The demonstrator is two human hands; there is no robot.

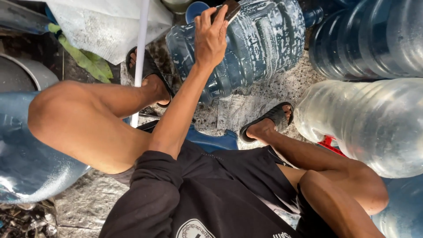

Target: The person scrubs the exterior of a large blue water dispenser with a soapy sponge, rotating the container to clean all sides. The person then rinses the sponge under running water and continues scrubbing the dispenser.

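My left hand (pixel 210 39) reaches forward and is closed on a small dark brown flat object (pixel 230 8). It presses that object against the top of a large blue water jug (pixel 260 44), which lies tilted on the wet stone floor and is streaked with white soap foam. My right hand is out of view. I sit low with knees bent, and my feet in black sandals (pixel 269 118) rest on either side of the jug.
A clear large jug (pixel 365 123) lies at the right, with dark blue jugs (pixel 365 35) behind it. Another blue jug (pixel 22 150) sits under my left knee. A white pipe (pixel 141 44), white sack (pixel 101 26), metal basin (pixel 26 75) and blue stool (pixel 211 142) are close by.
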